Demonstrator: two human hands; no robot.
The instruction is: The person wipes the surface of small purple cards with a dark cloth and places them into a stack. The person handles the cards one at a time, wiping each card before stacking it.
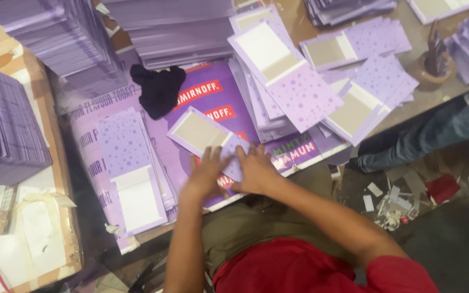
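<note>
On the bench (435, 92), near its front edge, left hand (206, 172) & right hand (256, 168) lie flat, fingers spread w/ nothing gripped, on a lilac dotted card folder w/ grey board panel (202, 132), apparently pinning its flap, purple card stacks (6, 125) beside.

From my remote view I see two bare forearms running up from the bottom edge, with nothing on wrist or finger that I can make out. My left hand (206, 172) and right hand (256, 169) are slightly blurred. A red short sleeve (403, 274) covers my right upper arm, the red top spreads across my chest, and olive-brown trousers (240, 228) show below.
</note>
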